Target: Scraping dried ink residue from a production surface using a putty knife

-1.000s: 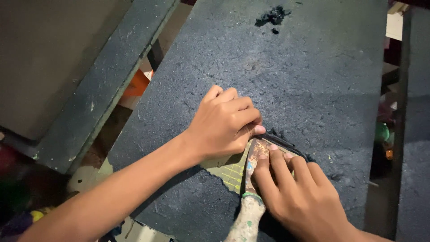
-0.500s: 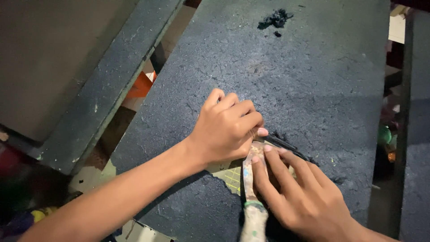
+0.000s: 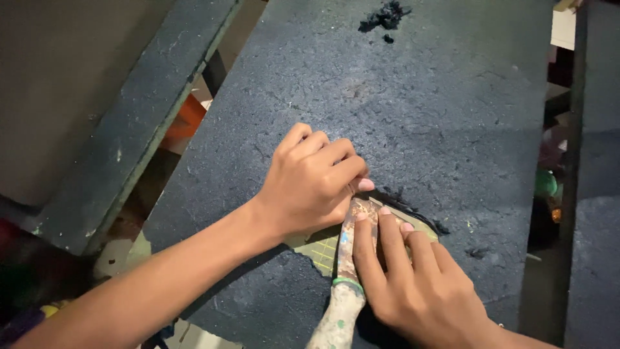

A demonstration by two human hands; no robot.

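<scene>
A scraper [image 3: 346, 258] with a paint-spattered pale handle and a green band lies flat on a dark blue, rough-coated board [image 3: 452, 116]. Its blade points away from me. My left hand [image 3: 310, 184] is curled over the blade's tip and left side, knuckles up. My right hand [image 3: 413, 284] lies with its fingers flat on the blade, pressing down, just right of the handle. Under the blade a patch of yellowish gridded surface [image 3: 316, 249] shows where the dark coating is gone. A dark ragged edge of coating [image 3: 413, 213] sits just ahead of the blade.
A small heap of black scraped crumbs [image 3: 386, 14] lies at the board's far end. A second dark board edge [image 3: 129, 148] runs along the left, with an orange object [image 3: 187, 119] in the gap. Another dark panel [image 3: 594, 194] stands on the right, with green things [image 3: 546, 184] beside it.
Both hands stay on the scraper in nearly the same spot. My right fingers have slid a little further up the blade, and more of the handle shows.
</scene>
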